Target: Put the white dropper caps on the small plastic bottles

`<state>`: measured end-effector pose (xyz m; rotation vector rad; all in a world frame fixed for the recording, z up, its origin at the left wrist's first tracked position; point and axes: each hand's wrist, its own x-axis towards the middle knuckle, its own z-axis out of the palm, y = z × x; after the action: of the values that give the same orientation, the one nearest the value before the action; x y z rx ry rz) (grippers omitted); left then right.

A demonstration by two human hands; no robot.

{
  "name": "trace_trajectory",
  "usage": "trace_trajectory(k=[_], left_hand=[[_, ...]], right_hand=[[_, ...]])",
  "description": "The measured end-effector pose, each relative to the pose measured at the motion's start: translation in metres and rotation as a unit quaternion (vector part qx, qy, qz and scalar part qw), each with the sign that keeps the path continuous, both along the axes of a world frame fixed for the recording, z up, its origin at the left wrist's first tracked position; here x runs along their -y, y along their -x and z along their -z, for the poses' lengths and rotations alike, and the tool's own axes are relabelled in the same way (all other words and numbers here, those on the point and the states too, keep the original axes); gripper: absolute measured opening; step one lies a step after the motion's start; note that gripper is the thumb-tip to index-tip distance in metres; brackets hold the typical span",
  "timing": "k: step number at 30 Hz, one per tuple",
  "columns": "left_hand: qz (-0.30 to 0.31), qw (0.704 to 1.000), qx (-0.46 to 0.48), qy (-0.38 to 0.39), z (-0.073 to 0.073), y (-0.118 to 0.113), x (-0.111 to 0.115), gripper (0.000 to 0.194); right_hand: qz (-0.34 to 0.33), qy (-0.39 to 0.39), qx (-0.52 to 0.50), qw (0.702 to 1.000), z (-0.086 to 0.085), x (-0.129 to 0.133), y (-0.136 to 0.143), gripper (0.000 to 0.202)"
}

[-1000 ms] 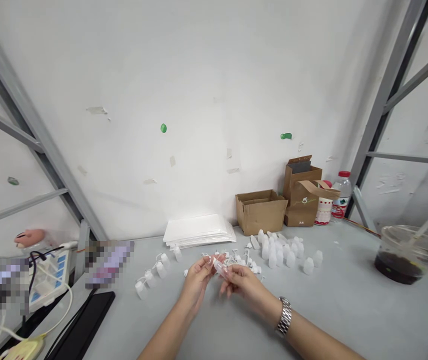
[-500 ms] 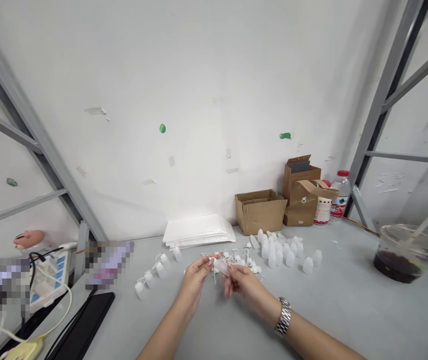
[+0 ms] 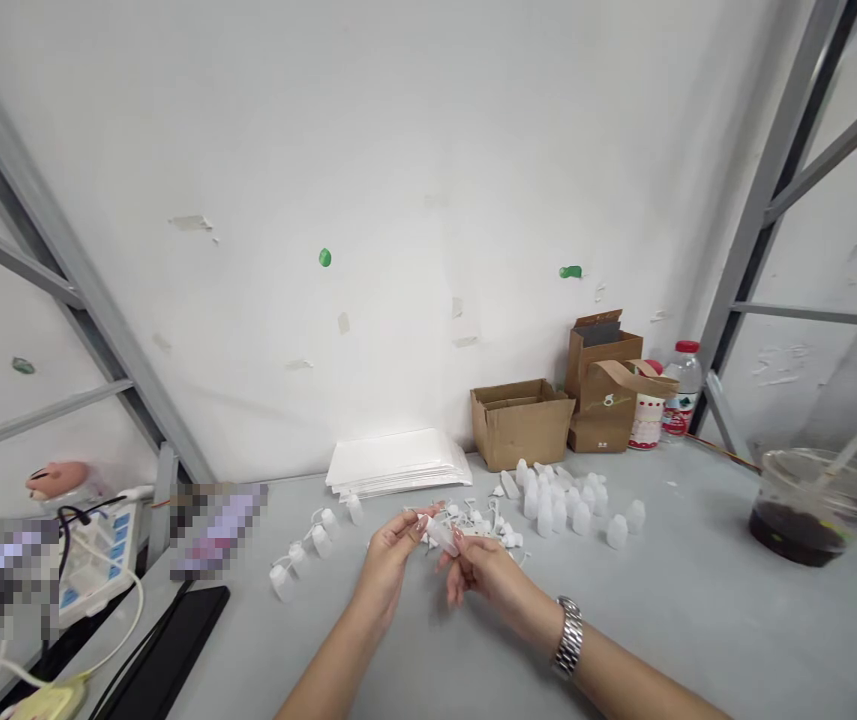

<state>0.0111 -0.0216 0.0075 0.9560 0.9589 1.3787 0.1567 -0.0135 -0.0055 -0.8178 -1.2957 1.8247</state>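
Observation:
Between my two hands is a small translucent white plastic bottle [image 3: 441, 538], tilted. My left hand [image 3: 392, 552] pinches its upper left end, where a cap seems to sit, though the fingers partly hide it. My right hand [image 3: 489, 570] grips the lower right end between thumb and fingers. Just behind the hands lies a heap of small white caps with straps [image 3: 492, 520]. To the right stand several capless-looking small bottles [image 3: 546, 505]. A slanting row of capped bottles [image 3: 321, 540] stands on the left.
A stack of white sheets [image 3: 398, 460] lies by the wall. Behind the bottles are a cardboard box [image 3: 522, 430], a brown paper bag [image 3: 600, 400] and a red-capped bottle [image 3: 683, 390]. A drink cup [image 3: 803, 520] stands right. At left are a power strip [image 3: 102, 555] and a black slab [image 3: 173, 650].
The held bottle has tilted further, its right end now lower. My right hand's fingers have shifted slightly around it, while my left hand has barely moved.

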Motion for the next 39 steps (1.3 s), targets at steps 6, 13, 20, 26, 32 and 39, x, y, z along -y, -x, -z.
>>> trace_trajectory(k=[6,13,20,26,32,39], left_hand=[[-0.009,1.000,-0.028,-0.007,-0.001,0.000,0.001,0.023],[0.028,0.997,-0.076,-0.018,-0.001,0.001,-0.001,0.025],[-0.004,0.970,-0.240,-0.039,0.006,0.006,-0.007,0.015],[-0.031,0.962,-0.262,-0.068,0.002,0.008,-0.005,0.021],[-0.003,0.968,-0.239,-0.069,-0.007,0.004,0.000,0.029],[0.038,0.982,-0.176,-0.059,-0.014,0.004,0.009,0.026]], right_hand=[[0.020,-0.038,0.021,0.999,-0.001,-0.003,0.000,0.046],[-0.022,0.024,-0.044,0.998,0.002,-0.003,-0.004,0.051],[0.025,-0.006,-0.011,1.000,0.001,-0.011,-0.006,0.051],[0.133,-0.128,0.117,0.976,0.002,-0.010,-0.007,0.045],[0.167,-0.194,0.174,0.951,0.007,-0.007,-0.007,0.031],[0.200,-0.217,0.166,0.941,0.006,-0.008,-0.009,0.032]])
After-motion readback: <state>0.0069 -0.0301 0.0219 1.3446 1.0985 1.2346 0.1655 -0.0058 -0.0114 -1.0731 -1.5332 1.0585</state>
